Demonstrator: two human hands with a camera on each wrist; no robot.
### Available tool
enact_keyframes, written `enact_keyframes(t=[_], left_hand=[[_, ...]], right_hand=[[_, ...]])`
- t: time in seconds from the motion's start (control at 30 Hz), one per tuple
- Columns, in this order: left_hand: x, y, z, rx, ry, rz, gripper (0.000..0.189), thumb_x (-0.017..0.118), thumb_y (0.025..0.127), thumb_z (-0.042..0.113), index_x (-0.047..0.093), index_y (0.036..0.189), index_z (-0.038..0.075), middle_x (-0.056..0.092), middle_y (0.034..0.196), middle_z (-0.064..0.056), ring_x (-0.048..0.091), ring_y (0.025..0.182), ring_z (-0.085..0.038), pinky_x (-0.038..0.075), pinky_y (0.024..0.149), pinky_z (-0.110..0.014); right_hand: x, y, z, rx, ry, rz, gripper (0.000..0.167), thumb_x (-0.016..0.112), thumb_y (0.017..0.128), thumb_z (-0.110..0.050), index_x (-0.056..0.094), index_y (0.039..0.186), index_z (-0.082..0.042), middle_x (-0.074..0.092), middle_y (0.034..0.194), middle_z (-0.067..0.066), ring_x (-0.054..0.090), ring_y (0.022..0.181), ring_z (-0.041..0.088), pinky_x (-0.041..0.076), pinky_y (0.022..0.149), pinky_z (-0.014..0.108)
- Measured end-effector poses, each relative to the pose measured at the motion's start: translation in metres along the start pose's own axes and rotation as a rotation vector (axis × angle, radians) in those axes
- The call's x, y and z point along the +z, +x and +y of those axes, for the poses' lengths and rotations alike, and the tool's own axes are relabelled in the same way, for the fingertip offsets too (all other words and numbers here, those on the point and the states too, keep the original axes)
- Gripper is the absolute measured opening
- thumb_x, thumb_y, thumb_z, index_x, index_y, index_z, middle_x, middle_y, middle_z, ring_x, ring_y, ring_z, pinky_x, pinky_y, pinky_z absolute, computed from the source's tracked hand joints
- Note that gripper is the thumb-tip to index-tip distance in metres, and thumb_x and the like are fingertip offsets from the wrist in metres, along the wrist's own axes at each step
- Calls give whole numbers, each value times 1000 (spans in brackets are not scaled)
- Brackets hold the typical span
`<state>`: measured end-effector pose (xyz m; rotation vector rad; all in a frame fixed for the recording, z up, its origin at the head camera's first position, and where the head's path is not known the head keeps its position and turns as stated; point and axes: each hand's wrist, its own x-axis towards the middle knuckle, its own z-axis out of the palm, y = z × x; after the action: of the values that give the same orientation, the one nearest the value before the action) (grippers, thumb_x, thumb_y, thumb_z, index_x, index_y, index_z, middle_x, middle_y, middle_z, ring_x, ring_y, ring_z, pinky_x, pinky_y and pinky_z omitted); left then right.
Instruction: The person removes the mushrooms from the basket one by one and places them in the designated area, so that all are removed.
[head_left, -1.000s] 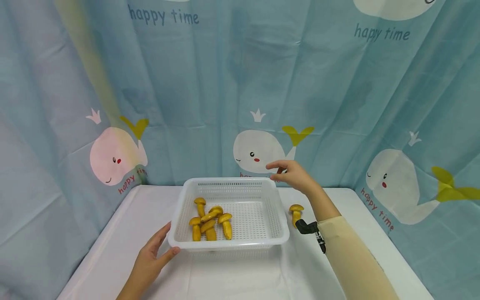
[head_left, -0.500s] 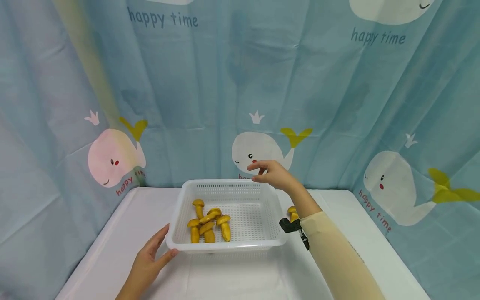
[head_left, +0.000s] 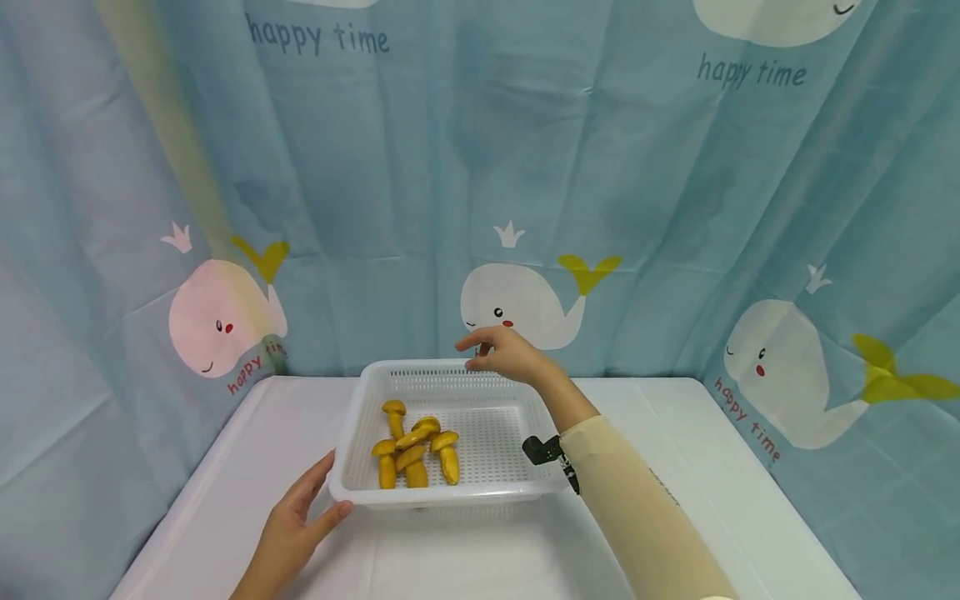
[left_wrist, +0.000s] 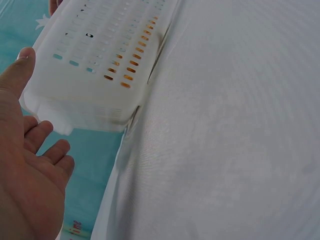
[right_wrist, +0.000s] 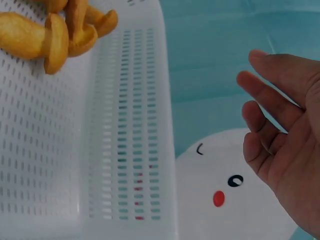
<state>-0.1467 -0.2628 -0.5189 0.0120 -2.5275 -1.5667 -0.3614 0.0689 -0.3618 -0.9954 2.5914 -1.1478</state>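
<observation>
A white plastic basket (head_left: 487, 495) with slotted walls stands on the table. Several yellow-brown mushrooms (head_left: 449, 461) lie in its left half. At the basket's front left corner is my left hand (head_left: 291, 523), fingers spread along the side and thumb at the front rim. In the left wrist view that hand (left_wrist: 31, 165) has its thumb against the rim and its other fingers loosely bent beside the corner. Above the back rim hovers my right hand (head_left: 506, 354). The right wrist view shows this hand (right_wrist: 282, 115) relaxed, holding nothing and apart from the basket wall (right_wrist: 167, 150).
A white cloth-covered table (head_left: 660, 467) ends at a blue curtain (head_left: 405, 167) with whale prints, which also hangs on both sides. A small black device (head_left: 551, 452) is strapped at the right wrist. The right forearm crosses over the basket's right side.
My right hand has moved left along the back rim. Its forearm now covers the mushroom seen earlier on the table right of the basket. The left hand keeps its place at the corner.
</observation>
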Motion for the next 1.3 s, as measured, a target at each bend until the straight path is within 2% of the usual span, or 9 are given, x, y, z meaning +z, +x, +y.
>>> enact_keyframes(t=[0.33,0.5,0.7,0.83,1.07,1.3], left_hand=[[-2,-1,4,4,3,-1,81,79,90,39,38,159,28,35,164,-3,28,152,-41,29,113,-74],[-2,-4,7,4,-3,4,81,80,90,38,40,158,26,36,164,-4,28,152,-40,28,113,-74],[-1,-3,9,8,21,22,80,80,89,39,42,158,24,37,163,-2,30,152,-39,30,113,-72],[-2,-3,11,12,14,19,80,81,89,38,42,158,25,37,164,-4,29,152,-40,30,113,-73],[-3,-2,11,29,18,32,79,81,89,36,43,157,23,39,163,-5,31,151,-40,31,113,-72],[-2,-2,5,22,4,24,79,80,90,37,42,158,23,37,164,-4,30,151,-41,29,113,-74]], right_hand=[[37,18,11,3,-9,-51,32,75,96,-20,72,128,-16,69,129,6,63,102,17,57,82,30],[55,25,16,35,28,-66,33,73,97,-17,71,128,-10,69,130,9,62,103,19,56,85,32],[71,32,27,59,55,-49,31,72,98,-20,72,127,-11,69,127,8,60,102,18,56,83,31],[81,34,32,65,47,-99,32,72,98,-19,71,128,-9,69,128,9,62,104,18,57,87,32],[90,37,32,90,40,-163,33,73,97,-17,71,129,-10,69,127,2,61,107,15,57,92,32],[99,37,41,107,28,-245,36,76,94,-16,71,129,-10,69,130,6,62,104,14,57,93,30]])
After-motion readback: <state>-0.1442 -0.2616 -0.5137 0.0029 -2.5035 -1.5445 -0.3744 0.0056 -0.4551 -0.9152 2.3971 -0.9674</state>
